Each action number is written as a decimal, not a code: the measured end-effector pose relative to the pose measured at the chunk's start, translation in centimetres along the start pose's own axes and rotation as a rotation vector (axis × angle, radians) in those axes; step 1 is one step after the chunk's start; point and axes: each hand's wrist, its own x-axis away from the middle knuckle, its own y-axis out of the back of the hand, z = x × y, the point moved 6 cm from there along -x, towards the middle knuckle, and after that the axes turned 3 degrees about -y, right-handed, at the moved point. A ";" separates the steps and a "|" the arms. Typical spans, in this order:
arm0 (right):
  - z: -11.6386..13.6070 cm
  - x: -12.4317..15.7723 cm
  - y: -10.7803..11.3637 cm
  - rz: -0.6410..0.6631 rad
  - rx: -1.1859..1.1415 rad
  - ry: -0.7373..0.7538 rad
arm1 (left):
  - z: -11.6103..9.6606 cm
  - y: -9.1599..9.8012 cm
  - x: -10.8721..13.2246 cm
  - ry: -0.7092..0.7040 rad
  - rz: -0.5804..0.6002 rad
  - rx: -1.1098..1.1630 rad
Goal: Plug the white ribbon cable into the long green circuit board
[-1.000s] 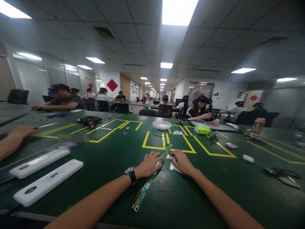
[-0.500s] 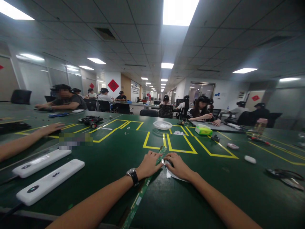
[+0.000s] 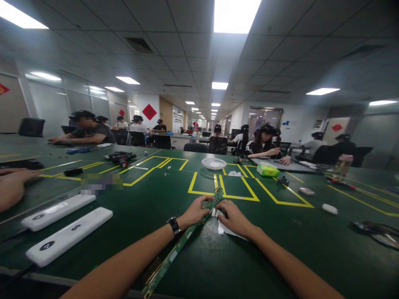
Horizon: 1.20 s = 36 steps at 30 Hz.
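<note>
Green circuit board (image 3: 181,245) is the part to watch. On my remote feed it runs diagonally, far end by the yellow tape (image 3: 241,198), near end toward the near edge of the table (image 3: 215,265). Left hand (image 3: 197,211): thumb and fingers closed on the board's far portion. Right hand (image 3: 232,216): fingers curled at its right edge, over a white paper or cloth (image 3: 222,229). Pinching it or just pressing? Can't tell from here.

Failure modes as I judge them:

- Lever: both hands sit toward the far end, so nothing steadies the near one. If the left grip slackens or twists, the tail could swing or smack down. I can't confirm whether it touches the table.
- Flex: long, narrow board. Hard force from the right, backed only by the left hand, could bow it and stress solder joints.
- Snag: white stuff sits right by the board edge. A fold catching on a component, then pulled, could leave fibres or lift something.
- Contamination: bare fingers. Skin oil or static could reach contacts.
- Knock: the watch (image 3: 173,225) is just left of the board. An inward wrist roll could put its case against the components.
</note>
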 end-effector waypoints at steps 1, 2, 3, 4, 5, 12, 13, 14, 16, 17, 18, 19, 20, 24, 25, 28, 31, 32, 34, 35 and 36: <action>0.0 0.1 0.1 -0.001 -0.017 -0.028 | 0.1 0.0 0.0 0.012 -0.017 0.047; -0.1 0.1 0.1 0.001 -0.038 -0.057 | 0.3 0.1 -0.1 0.031 -0.035 0.098; -0.2 0.2 0.2 0.003 -0.065 -0.086 | 0.5 0.2 0.0 0.061 -0.052 0.152; -0.2 0.2 0.2 0.007 -0.099 -0.112 | 0.8 0.2 0.0 0.100 -0.068 0.203; -0.2 0.3 0.3 0.007 -0.137 -0.132 | 1.2 0.3 0.1 0.138 -0.080 0.249; -0.3 -0.2 0.6 0.023 -0.378 -0.220 | 2.2 0.5 0.0 0.287 -0.163 0.424; -0.4 -0.2 0.5 0.034 -0.413 -0.223 | 2.1 0.5 0.0 0.296 -0.162 0.434; -0.4 -0.3 0.4 0.040 -0.450 -0.222 | 2.0 0.4 -0.1 0.297 -0.156 0.442; -0.5 -0.3 0.2 0.044 -0.518 -0.219 | 1.5 0.3 -0.1 0.286 -0.130 0.465; -0.5 -0.2 0.1 0.050 -0.548 -0.221 | 1.3 0.2 -0.1 0.281 -0.118 0.474; -0.5 -0.2 0.0 0.057 -0.575 -0.224 | 1.2 0.2 0.0 0.278 -0.112 0.479; -0.4 -0.2 -0.1 0.064 -0.598 -0.225 | 1.2 0.2 0.0 0.279 -0.110 0.480; -0.3 -0.1 -0.1 0.067 -0.614 -0.222 | 1.2 0.2 0.1 0.282 -0.111 0.479; 0.4 -0.2 0.6 0.041 -0.616 -0.193 | 1.4 -0.1 0.2 0.304 -0.102 0.499; 0.5 -0.2 0.7 0.033 -0.609 -0.190 | 1.5 -0.2 0.2 0.315 -0.099 0.508; 0.5 -0.3 0.8 0.020 -0.631 -0.198 | 1.8 -0.6 0.3 0.348 -0.090 0.520; 0.1 -0.2 0.4 0.015 -0.681 -0.225 | 1.8 -0.7 0.4 0.347 -0.083 0.522; -0.1 -0.2 0.3 0.014 -0.695 -0.234 | 1.8 -0.8 0.4 0.340 -0.081 0.529; -0.3 -0.1 -0.1 0.027 -0.727 -0.249 | 1.4 -0.9 0.4 0.327 -0.079 0.554; -0.3 0.0 -0.3 0.042 -0.743 -0.255 | 1.2 -0.9 0.4 0.323 -0.076 0.571; -0.2 0.0 -0.4 0.060 -0.754 -0.260 | 1.0 -0.9 0.4 0.320 -0.074 0.590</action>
